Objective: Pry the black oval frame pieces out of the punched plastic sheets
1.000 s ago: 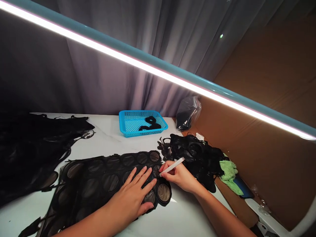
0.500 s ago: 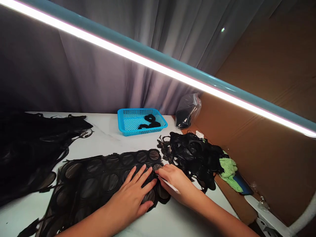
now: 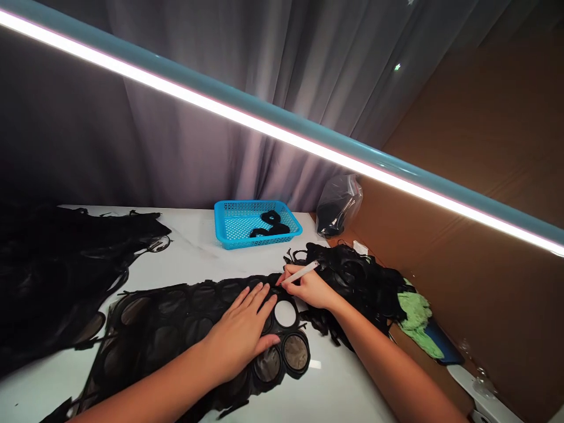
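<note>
OK so the right hand (image 3: 304, 285) has its grip pinched around a white pen-like tool (image 3: 302, 272), fingertips pressed together near the lower end. The tool leans, tail toward 2 o'clock and working end toward 8 o'clock, right over the far right corner of a black sheet (image 3: 163, 335). Tip's buried in the fingers, so I can't tell if it's actually touching.

Left hand (image 3: 247, 329) is laid flat on that same sheet, fingers spread, holding nothing. It sits at about 8 o'clock from the right hand, pretty close by.

The sheet's on the table (image 3: 189, 258), covered in round outlines, far edge running roughly 9 to 3 o'clock. Its corner is basically at the tool end, so the right hand is nearer to it. 1 circle reads bright white (image 3: 285, 313), looks like an opening to me, at 6 o'clock from the right grip and just past the left index fingertip.

Around it: blue basket (image 3: 229, 242) at 11 o'clock from the right hand with a few black rings (image 3: 279, 229) in it, a tangled black pile (image 3: 352, 276) at 3 o'clock, and a bigger dark heap (image 3: 66, 276) way over at 9.
</note>
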Action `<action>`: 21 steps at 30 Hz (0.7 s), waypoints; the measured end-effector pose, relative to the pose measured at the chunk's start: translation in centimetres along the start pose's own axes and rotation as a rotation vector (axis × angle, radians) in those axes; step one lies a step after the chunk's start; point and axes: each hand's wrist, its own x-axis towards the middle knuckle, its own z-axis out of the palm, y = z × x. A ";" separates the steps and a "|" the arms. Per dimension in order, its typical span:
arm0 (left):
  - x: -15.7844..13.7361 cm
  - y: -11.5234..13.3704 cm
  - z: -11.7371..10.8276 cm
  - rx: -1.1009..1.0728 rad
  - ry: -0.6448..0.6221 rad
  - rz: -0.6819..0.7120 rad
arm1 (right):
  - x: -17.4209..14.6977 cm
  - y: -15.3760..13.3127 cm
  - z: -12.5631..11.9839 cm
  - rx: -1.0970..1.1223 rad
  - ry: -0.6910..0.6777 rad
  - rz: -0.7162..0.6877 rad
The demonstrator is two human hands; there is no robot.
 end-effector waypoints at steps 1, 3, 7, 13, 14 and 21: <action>0.2 -0.3 0.6 0.010 0.037 -0.005 | 0.2 0.4 0.1 0.025 -0.012 0.007; 0.3 -0.9 1.8 0.026 0.093 -0.002 | 0.3 1.0 0.1 0.047 -0.015 0.011; 0.0 -1.3 2.8 0.041 0.122 0.005 | 0.1 1.3 -0.2 0.036 -0.027 0.017; 0.0 -1.1 2.3 0.041 0.079 0.001 | -0.1 1.0 -0.5 0.029 -0.074 0.026; 0.0 -1.1 2.3 0.042 0.074 -0.001 | -0.1 1.0 -0.5 0.026 -0.073 0.025; 0.0 -1.0 2.1 0.027 0.056 -0.007 | -0.1 1.2 -0.6 0.014 -0.079 0.021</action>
